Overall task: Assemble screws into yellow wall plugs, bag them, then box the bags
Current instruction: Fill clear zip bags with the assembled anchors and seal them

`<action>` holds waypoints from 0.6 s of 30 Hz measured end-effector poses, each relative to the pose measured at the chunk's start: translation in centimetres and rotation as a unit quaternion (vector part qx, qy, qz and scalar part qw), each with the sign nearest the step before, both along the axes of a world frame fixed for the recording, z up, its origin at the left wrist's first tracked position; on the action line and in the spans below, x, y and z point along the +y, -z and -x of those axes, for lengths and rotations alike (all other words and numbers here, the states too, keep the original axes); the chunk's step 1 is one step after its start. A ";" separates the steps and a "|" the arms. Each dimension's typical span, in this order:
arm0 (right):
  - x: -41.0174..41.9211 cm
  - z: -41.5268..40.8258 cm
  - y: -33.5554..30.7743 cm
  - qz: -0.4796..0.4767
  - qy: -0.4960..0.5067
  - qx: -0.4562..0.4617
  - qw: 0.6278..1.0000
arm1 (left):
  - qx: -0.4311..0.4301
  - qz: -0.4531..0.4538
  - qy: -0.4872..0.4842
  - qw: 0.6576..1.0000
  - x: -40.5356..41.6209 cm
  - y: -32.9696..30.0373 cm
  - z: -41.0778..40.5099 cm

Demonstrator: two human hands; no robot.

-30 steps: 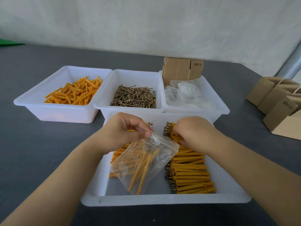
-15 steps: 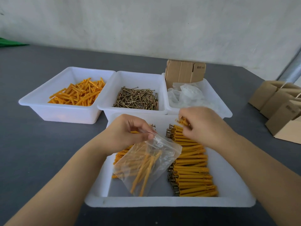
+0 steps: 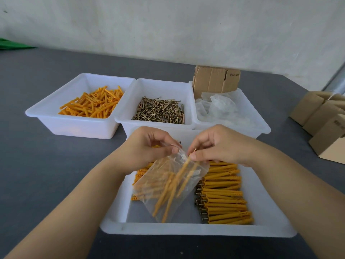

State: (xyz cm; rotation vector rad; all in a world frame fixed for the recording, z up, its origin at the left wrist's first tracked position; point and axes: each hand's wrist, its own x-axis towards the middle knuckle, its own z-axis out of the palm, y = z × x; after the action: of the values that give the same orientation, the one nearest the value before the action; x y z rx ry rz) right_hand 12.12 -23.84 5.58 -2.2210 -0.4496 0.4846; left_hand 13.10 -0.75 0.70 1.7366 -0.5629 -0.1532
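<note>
Head view | bagging step | left hand [image 3: 149,148] pinched zip bag [image 3: 169,186] mouth | right hand [image 3: 214,146] clamped on assembled plug [image 3: 188,161], feeding it in | next: push deeper, release.

Soft even daylight, faint shadows, no glare — wide-angle bending at edges, sharp

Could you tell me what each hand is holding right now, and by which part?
The left hand pinches the clear bag by its open top edge. The right hand pinches a plugged screw near its head end, feeding it into the bag.
</note>
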 end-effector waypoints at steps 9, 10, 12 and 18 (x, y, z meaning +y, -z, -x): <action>-2.6 -0.4 0.1 0.073 0.057 -0.104 0.990 | -0.004 0.005 0.007 1.000 0.2 0.2 -0.2; -2.9 -0.3 0.4 0.129 0.039 -0.126 0.983 | -0.004 0.007 0.008 1.000 0.2 0.2 -0.2; -3.0 0.3 1.2 0.249 -0.019 -0.148 0.957 | -0.004 0.010 0.010 1.000 0.2 0.2 -0.2; -2.9 0.5 3.7 0.416 -0.109 -0.215 0.877 | -0.006 0.008 0.012 1.000 0.3 0.2 -0.2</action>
State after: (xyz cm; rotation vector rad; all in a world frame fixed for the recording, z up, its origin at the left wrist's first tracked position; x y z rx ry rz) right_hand 11.60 -26.71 1.89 -3.1602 -0.8503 0.3203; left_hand 13.31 -0.47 0.47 1.7175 -0.5911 -0.1553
